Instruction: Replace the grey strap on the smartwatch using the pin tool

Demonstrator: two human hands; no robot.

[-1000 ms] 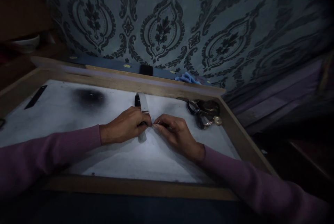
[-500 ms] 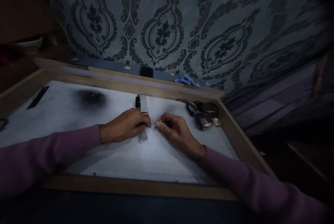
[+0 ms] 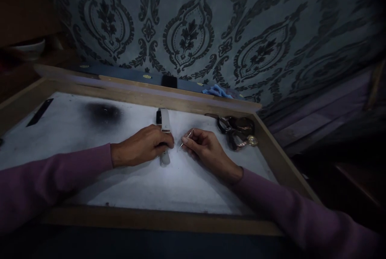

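Note:
A smartwatch with a pale strap [image 3: 165,120] lies near the middle of the white board [image 3: 144,186]. My left hand [image 3: 146,145] is closed over its band, fingertips hidden beneath the knuckles. The strap's other end pokes out below that hand. To the right, my right hand [image 3: 206,146] pinches a thin, pointed metal tool [image 3: 181,144], its tip slanting down and left toward the board. Its exact kind is too small to tell. A short gap separates the tool from the watch.
Several wristwatches [image 3: 237,130] sit piled in the board's right corner. A wooden rim [image 3: 285,162] frames the board. At the left lies a flat black strip [image 3: 40,112]. A blue cloth [image 3: 217,91] and a black object [image 3: 169,81] rest behind the back rim.
My right hand has shifted slightly right with the thin tool, which shows more clearly. My left hand stays on the watch. The view has tilted a little.

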